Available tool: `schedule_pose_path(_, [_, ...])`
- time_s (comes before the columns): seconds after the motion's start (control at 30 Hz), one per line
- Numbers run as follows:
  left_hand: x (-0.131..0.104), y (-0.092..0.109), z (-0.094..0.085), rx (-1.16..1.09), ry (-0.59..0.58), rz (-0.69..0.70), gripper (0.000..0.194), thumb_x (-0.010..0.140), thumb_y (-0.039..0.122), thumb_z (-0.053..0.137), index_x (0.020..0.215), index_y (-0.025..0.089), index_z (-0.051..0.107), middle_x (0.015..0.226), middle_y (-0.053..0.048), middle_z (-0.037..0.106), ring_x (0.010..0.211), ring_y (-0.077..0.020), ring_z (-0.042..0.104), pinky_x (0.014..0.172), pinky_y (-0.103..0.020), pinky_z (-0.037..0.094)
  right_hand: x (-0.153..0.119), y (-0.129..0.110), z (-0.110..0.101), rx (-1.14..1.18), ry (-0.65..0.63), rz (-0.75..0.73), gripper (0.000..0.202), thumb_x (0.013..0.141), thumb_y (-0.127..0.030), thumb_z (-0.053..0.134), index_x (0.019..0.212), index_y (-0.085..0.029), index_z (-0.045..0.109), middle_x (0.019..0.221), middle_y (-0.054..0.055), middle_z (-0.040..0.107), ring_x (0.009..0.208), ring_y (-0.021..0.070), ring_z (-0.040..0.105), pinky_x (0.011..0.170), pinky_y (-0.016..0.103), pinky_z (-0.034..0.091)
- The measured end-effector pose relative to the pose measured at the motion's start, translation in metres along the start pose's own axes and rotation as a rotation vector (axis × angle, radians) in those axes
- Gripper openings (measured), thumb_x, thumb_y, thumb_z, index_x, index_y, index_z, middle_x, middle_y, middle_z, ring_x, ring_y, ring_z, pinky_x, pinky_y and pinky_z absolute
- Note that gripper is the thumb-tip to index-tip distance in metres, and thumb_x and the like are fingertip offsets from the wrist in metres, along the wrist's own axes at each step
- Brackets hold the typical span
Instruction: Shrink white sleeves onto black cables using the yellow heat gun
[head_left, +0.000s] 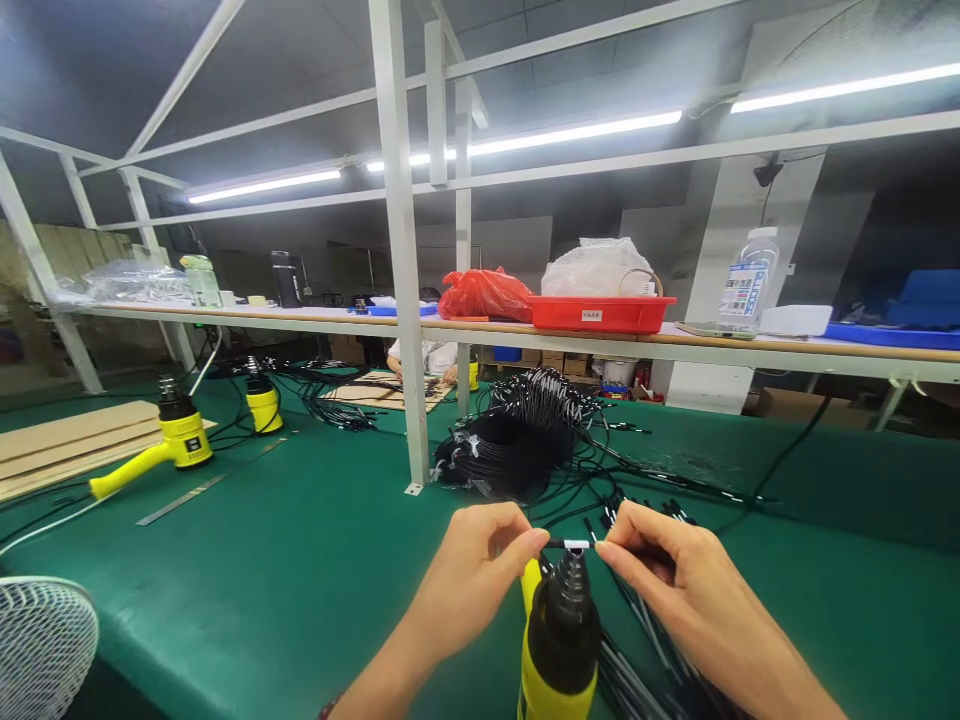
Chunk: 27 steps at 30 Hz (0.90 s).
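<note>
L hand (480, 565) & R hand (686, 570) pinch blk cable (556, 544) w/ white band (577, 545). Bottle label (744, 290) & red tray label (592, 315) too blurry to read. Green table (300, 560), lights (577, 133) on.

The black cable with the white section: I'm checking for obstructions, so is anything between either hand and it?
Nothing visible: left hand and right hand pinch the black cable directly, white section between them, above the heat gun.

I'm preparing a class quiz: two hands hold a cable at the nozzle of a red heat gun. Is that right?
No: the head view shows the heat gun is yellow and black, not red. The left hand and right hand do hold the cable at its nozzle.
</note>
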<state>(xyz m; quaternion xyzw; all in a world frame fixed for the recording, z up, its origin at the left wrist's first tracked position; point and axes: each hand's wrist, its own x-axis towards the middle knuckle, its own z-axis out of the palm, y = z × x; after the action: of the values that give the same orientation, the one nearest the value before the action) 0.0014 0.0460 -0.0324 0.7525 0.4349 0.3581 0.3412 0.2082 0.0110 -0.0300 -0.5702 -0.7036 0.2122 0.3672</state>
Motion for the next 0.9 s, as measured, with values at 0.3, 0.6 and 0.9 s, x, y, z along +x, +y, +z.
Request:
schedule_pose_path(0.3, [0.0037, 0.0007, 0.0006, -0.043, 0.008, 0.024, 0.026, 0.089, 0.035, 0.059, 0.07, 0.016, 0.062, 0.067, 0.002, 0.058, 0.065, -0.0138, 0.046, 0.058, -0.025, 0.034, 0.0006, 0.002, -0.0011, 0.029, -0.027, 0.02, 0.032, 0.09, -0.041, 0.048, 0.066, -0.021, 0.046, 0.063, -0.004, 0.043, 0.061, 0.0131, 0.033, 0.055, 0.027, 0.024])
schedule_pose_path(0.6, [0.0032, 0.0032, 0.0003, -0.065, 0.022, 0.025, 0.019, 0.086, 0.029, 0.062, 0.073, 0.016, 0.063, 0.07, 0.002, 0.06, 0.068, -0.0142, 0.05, 0.06, -0.024, 0.036, 0.0011, 0.0057, -0.0023, 0.019, -0.022, 0.017, 0.031, 0.089, -0.042, 0.049, 0.066, -0.022, 0.047, 0.063, -0.003, 0.047, 0.062, 0.0142, 0.038, 0.055, 0.027, 0.027])
schedule_pose_path(0.9, [0.0051, 0.0012, -0.0019, 0.012, -0.034, 0.049, 0.035, 0.097, 0.043, 0.048, 0.075, 0.018, 0.058, 0.07, 0.002, 0.058, 0.066, -0.0142, 0.05, 0.06, -0.025, 0.035, -0.0007, 0.0034, -0.008, -0.044, -0.057, 0.003, 0.038, 0.094, -0.05, 0.041, 0.075, -0.024, 0.06, 0.071, -0.002, 0.059, 0.066, 0.0157, 0.046, 0.061, 0.028, 0.035])
